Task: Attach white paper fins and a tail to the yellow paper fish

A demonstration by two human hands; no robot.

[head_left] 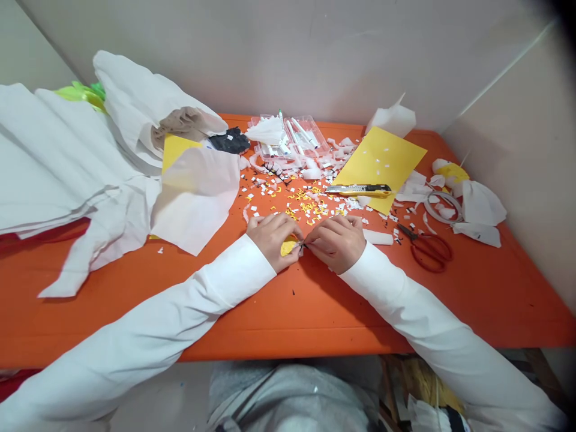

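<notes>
Orange tbl (252,312) w/ scraps (311,207), cutter (360,190) ahead, scissors (416,237) nr R hand (338,243).

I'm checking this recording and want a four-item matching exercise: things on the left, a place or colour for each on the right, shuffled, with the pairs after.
Things:
1. utility knife
2. scissors
3. markers
4. small yellow piece

Places and colours:
A. in a clear plastic case near the wall
B. held in the left hand
C. partly across a yellow sheet
D. red handles

Pairs: 1-C, 2-D, 3-A, 4-B.
</notes>
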